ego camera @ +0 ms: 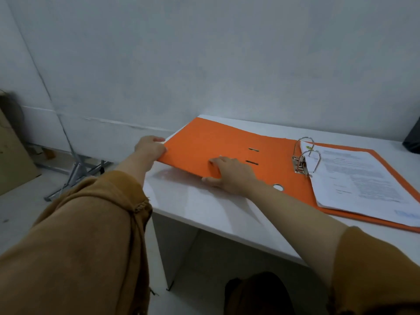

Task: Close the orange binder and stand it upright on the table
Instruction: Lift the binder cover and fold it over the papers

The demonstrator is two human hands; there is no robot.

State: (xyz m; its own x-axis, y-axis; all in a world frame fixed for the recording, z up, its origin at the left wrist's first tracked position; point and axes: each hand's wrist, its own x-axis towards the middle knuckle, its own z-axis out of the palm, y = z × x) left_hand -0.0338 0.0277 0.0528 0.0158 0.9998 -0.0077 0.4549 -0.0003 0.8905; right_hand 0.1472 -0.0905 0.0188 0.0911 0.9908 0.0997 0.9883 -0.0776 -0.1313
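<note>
The orange binder (218,142) lies open and flat on the white table (204,208). Its metal rings (305,155) stand open-side up in the middle, and a stack of printed pages (363,183) rests on the right half. My left hand (151,147) grips the far-left edge of the empty left cover, which is raised slightly off the table there. My right hand (229,173) holds the same cover's near edge, fingers on top and thumb underneath.
A pale wall stands right behind the table. A metal stand (75,169) and a cardboard box (13,155) sit on the floor to the left. A dark object (412,137) is at the table's far right edge.
</note>
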